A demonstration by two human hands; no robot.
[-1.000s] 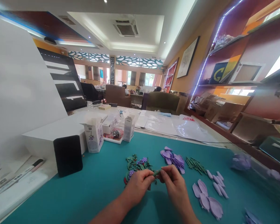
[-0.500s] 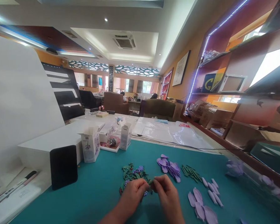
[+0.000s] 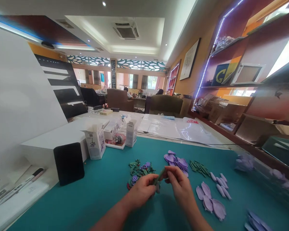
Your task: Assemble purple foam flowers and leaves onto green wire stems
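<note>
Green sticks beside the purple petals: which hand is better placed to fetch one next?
Probably the right hand: it sits nearer the green sticks, while the left hand is farther away. The left also grips a green piece; the right is at its upper end, its grip unclear.

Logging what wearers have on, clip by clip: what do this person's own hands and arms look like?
The left hand and right hand are ungloved. The left forearm and right forearm are bare as far as they show: no sleeve, watch or bracelet. Small rings cannot be ruled out.
</note>
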